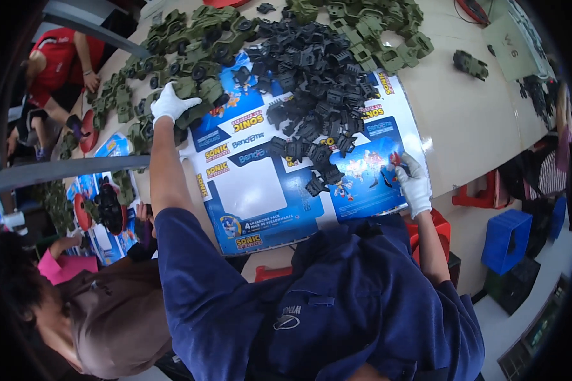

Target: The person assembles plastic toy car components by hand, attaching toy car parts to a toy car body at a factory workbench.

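The left hand (170, 101), in a white glove, reaches out with fingers curled onto an olive-green plastic toy vehicle shell (194, 89). The right hand (414, 185), also gloved, rests closed around a small red part (395, 159), though its grip is unclear. Between them lies a pile of black plastic pieces (308, 89) on blue printed cardboard sheets (260, 190) covering the tabletop (476, 120).

A blue crate (507, 240) is sitting on the floor beside red stools (473, 193); a co-worker (117, 317) is leaning in at lower left.
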A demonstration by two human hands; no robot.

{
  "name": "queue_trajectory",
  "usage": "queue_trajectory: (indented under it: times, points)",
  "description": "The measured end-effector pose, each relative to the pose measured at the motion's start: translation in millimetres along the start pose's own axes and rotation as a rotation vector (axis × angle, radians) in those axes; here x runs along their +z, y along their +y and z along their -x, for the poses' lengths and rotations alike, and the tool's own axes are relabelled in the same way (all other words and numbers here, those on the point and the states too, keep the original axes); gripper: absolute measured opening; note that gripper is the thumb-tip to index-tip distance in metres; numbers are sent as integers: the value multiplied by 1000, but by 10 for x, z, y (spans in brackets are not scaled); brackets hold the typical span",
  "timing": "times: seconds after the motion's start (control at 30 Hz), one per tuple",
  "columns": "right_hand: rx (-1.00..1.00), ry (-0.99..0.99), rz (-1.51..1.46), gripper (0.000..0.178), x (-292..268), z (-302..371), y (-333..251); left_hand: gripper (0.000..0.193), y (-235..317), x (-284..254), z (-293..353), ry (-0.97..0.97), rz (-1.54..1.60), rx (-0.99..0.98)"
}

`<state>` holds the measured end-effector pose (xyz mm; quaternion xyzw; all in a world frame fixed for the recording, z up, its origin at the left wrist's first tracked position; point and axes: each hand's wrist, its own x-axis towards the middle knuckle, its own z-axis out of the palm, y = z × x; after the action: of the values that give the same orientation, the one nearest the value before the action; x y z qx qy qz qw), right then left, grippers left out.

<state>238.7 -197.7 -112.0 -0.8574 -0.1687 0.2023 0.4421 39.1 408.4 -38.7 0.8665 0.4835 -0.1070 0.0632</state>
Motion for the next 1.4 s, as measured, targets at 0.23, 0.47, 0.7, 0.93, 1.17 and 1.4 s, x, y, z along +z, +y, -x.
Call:
queue_trajectory:
  times: [0.23,0.47,0.7,0.93,1.17,1.4]
  points:
    - [-40,-44,84,33,199,-199,-51,95,600,616,1023,259,194,209]
    - [-320,-175,131,35,447,-385,-497,94,976,686,1854,131,6,35]
    - [-345,-42,305,52,615,-548,-824,84,1031,664,2476,297,694,-188]
    - [-587,-69,463,24,834,-712,-550,84,1817,995,3602,27,266,-368]
    - [-452,-47,275,29,281,-713,-242,118,1633,1412,3627,-87,564,-310]
    - [-664,-187,710,66,789,-881,-662,94,1584,1822,3549,-233,1137,-367]
